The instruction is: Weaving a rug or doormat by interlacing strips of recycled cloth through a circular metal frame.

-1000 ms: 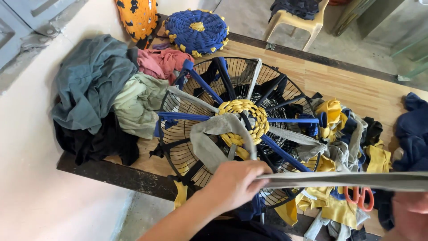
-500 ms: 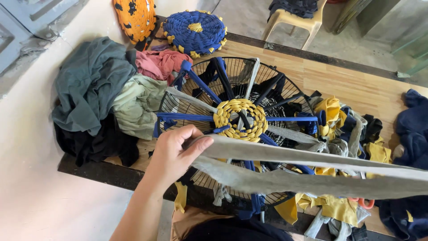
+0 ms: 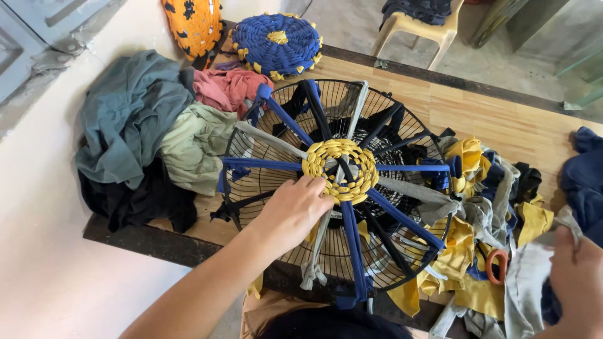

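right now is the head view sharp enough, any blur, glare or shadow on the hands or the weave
Head view: even daylight, no glare; the yellow woven centre and left hand are sharp. The wire fan guard casts only soft shadows on the wooden table. The right hand, gripping grey cloth, is cut off by the frame edge and slightly soft. Wide-angle bending shows at the borders.

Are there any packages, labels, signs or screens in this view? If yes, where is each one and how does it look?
None is in view. The wooden table carries only heaped cloth, a black wire fan guard with fabric strips woven into a yellow centre, and orange-handled scissors.
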